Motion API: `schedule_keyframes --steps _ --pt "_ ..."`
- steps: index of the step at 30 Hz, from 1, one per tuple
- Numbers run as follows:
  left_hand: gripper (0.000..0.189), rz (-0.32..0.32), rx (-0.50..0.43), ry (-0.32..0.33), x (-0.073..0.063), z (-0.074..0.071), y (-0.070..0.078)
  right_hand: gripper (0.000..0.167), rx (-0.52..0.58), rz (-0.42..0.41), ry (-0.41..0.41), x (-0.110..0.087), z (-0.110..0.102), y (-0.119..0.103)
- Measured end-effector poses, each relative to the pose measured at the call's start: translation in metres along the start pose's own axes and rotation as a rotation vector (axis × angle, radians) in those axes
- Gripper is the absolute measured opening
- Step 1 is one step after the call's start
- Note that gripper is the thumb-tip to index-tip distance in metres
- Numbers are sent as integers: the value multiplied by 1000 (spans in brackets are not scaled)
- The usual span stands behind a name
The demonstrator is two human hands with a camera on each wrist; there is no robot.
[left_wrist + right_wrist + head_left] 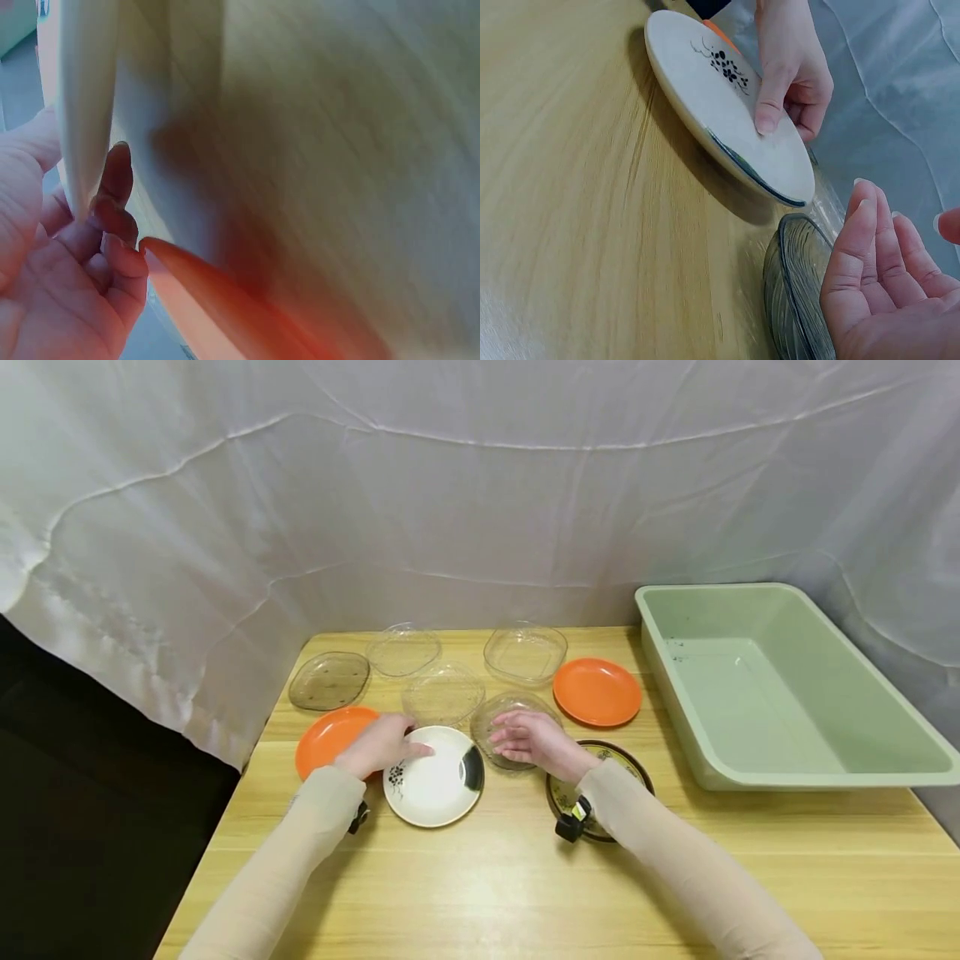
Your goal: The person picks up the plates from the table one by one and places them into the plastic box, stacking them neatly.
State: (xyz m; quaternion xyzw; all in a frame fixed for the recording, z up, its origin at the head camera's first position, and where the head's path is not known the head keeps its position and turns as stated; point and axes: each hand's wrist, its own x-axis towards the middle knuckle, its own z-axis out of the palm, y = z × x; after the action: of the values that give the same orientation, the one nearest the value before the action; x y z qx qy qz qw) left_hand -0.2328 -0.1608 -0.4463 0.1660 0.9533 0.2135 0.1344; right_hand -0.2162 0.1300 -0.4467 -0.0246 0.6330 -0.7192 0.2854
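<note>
My left hand (381,745) pinches the rim of a white plate (431,789) with a dark flower print and a dark green edge patch. In the right wrist view its thumb lies on top of the white plate (705,97), which tilts above the table with a shadow beneath. An orange plate (330,739) lies just left of that hand, partly hidden by it. My right hand (528,742) holds nothing, its fingers loosely bent over a ribbed clear glass dish (791,292). A dark-rimmed, yellow-patterned plate (564,797) lies under the right wrist.
Several clear dishes stand at the back, among them a clear dish (527,653) and a brownish dish (330,681) at far left. A second orange plate (597,692) lies right of centre. A large pale green tub (678,702) stands on the right, with grey cloth (465,510) behind.
</note>
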Motion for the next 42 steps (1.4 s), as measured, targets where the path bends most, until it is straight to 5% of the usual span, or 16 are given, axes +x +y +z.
schedule_keyframes --steps 17,25,42 --pt "34 8 -205 90 1 9 1 40 48 -9 59 2 4 0" --pt "26 -12 -383 56 -3 14 -3 40 49 8 72 2 4 1" --pt "30 42 -490 -46 -10 18 -2 43 33 -7 107 -6 0 4"
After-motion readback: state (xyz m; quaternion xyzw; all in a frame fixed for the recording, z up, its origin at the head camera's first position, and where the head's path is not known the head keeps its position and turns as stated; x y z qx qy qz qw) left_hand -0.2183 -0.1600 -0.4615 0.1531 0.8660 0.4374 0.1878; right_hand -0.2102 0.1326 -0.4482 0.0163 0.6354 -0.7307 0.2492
